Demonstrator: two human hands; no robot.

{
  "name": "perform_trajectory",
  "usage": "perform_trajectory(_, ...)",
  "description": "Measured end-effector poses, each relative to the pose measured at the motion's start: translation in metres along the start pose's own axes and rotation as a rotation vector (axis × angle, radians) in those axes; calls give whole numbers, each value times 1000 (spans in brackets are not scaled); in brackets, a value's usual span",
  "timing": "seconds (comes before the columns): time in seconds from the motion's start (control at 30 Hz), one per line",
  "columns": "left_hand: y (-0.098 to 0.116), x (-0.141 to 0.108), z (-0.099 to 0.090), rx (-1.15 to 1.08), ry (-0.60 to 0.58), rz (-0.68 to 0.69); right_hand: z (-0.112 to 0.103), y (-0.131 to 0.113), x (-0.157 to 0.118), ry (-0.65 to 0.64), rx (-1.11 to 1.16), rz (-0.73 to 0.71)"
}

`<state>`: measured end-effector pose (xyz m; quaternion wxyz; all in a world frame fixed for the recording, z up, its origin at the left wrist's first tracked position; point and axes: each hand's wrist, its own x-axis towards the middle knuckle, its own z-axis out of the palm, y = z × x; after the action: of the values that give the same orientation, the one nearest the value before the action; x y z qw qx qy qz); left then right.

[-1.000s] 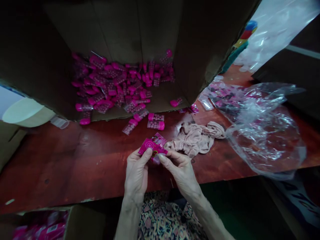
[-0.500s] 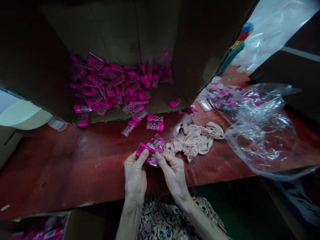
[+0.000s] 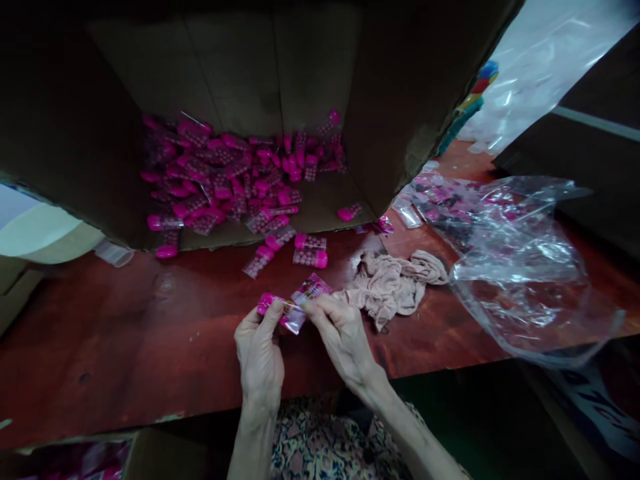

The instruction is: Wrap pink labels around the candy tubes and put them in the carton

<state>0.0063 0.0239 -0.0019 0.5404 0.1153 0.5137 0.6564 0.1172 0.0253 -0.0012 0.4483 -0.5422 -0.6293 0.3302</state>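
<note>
My left hand (image 3: 261, 360) pinches a small pink printed packet (image 3: 291, 317) by its left end, above the front of the red table. My right hand (image 3: 340, 337) has its fingertips pressed together at the packet's right side; they hide the exact hold. Just behind those fingers is another pink printed packet (image 3: 313, 287). Farther back, several pink-capped clear tubes (image 3: 310, 258) of small beads lie at the mouth of a large cardboard box (image 3: 400, 113), with a heap of the same tubes (image 3: 220, 173) inside it.
A crumpled beige cloth (image 3: 387, 287) lies right of my hands on the red table (image 3: 125, 327). Beyond it sits a clear plastic bag (image 3: 520, 260) with pink packets. A pale dish (image 3: 50, 233) is at the left, and an open carton (image 3: 160, 453) with pink items stands below the table edge.
My left hand has moved left with the pink packet, which is now turned and stretches lower to the right. My right hand has shifted slightly, its fingers closer together over the packet's end.
</note>
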Motion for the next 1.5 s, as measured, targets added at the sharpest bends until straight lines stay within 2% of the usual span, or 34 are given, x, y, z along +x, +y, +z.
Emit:
perform_trajectory(0.07,5,4,-3,-35,52,4,-2,2,15,45,-205,-40)
perform_trajectory(0.17,11,9,-8,-86,106,-1,2,10,41,117,-466,-20)
perform_trajectory(0.27,15,11,-14,-119,129,-16,14,18,61,78,-587,4)
perform_trajectory(0.37,16,12,-18,-134,137,-30,22,21,70,26,-643,-8)
perform_trajectory(0.6,18,17,-26,-193,136,-32,28,12,62,-106,-615,-151)
perform_trajectory(0.8,21,20,-32,-233,141,-15,52,8,50,-58,-638,-157)
perform_trajectory(0.9,23,20,-33,-257,157,-15,54,6,46,-38,-670,-143)
perform_trajectory(1.0,24,18,-33,-239,171,-8,46,-4,40,-6,-588,-146)
perform_trajectory(1.07,25,17,-31,-200,173,4,40,-13,34,8,-391,-136)
perform_trajectory(1.17,25,14,-28,-122,143,12,35,-22,28,-127,-20,-80)
perform_trajectory(1.27,24,10,-24,-62,103,34,36,-22,26,-253,197,21)
perform_trajectory(1.4,20,9,-23,18,92,83,37,-20,25,-152,247,115)
perform_trajectory(1.5,15,11,-23,60,100,115,34,-22,22,-78,124,37)
